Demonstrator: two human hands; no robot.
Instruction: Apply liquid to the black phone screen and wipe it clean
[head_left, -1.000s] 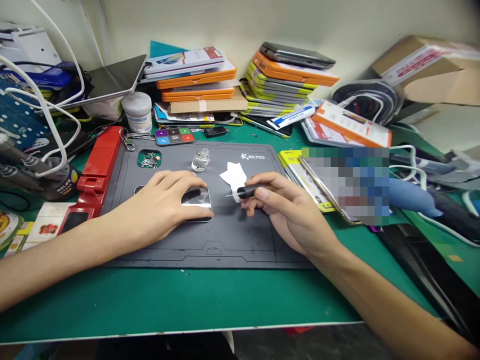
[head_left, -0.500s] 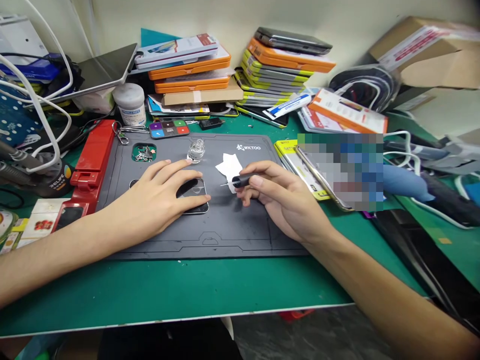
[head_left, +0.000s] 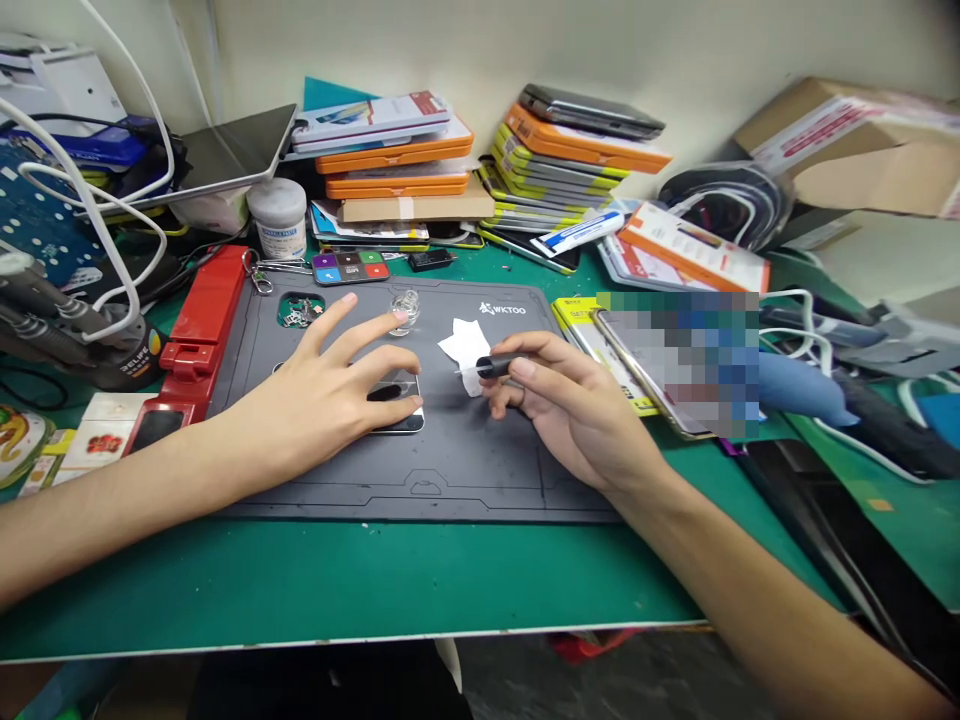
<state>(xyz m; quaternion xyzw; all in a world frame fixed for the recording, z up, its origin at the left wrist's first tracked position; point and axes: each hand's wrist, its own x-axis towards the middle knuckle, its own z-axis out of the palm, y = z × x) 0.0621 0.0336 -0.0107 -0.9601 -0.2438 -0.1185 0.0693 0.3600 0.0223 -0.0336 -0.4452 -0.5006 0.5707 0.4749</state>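
Observation:
My left hand rests over a smartphone on the grey work mat. Its fingers are spread, with thumb and index finger at the phone's right end; the hand hides most of the phone. A black-handled tool with a thin pale tip is pinched in my right hand, tip pointing left; its exact kind is unclear. Just behind that tip lies a creased piece of white paper. Beyond my left fingertips stands a small clear glass bottle.
Small metal parts fill a mat recess. A red holder stands left, near a white paste jar. Stacked orange boxes line the back. To the right lie a yellow package and a partly blurred phone.
The fingers of my left hand have lifted and spread, with the thumb and index finger drawing closer at the phone's end. My right hand keeps its pinch on the tool. The view has shifted slightly.

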